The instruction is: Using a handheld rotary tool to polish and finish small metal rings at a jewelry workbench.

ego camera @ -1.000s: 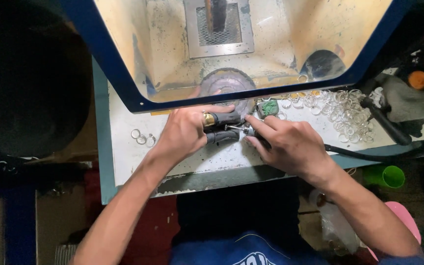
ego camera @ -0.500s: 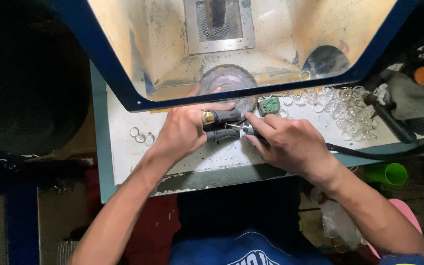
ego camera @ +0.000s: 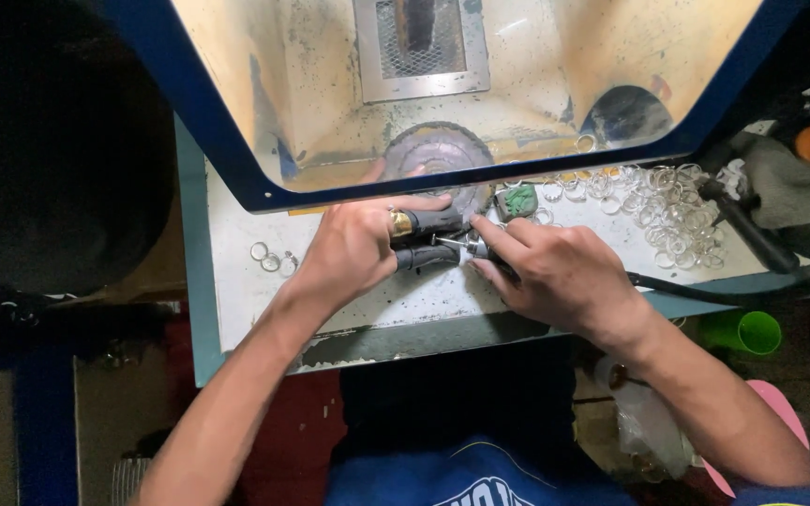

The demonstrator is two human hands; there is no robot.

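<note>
Filling the far half of the view is a blue-framed hood (ego camera: pixel 236 178) with a yellowed inner wall and a metal mesh vent (ego camera: pixel 421 42) at the far side. Below it runs the pale, scuffed tabletop (ego camera: pixel 349 309), its near edge worn. A round grey wheel (ego camera: pixel 438 155) sits at the mouth of the hood, just beyond the hands. The left hand (ego camera: pixel 353 248) is closed around a dark-handled tool with a brass collar (ego camera: pixel 424 225), with a second dark handle (ego camera: pixel 428 255) just near of it. The right hand (ego camera: pixel 555 272) is closed on a slim metal handpiece (ego camera: pixel 471 247), its tip meeting the left hand's tool at the centre of the tabletop; a black cable (ego camera: pixel 705 290) trails off right. A heap of clear glass rings (ego camera: pixel 667 211) lies to the far right, a green cup (ego camera: pixel 752 330) stands near right, a small green piece (ego camera: pixel 519 200) lies just beyond the right fingers, and three loose rings (ego camera: pixel 272 258) lie to the left.
</note>
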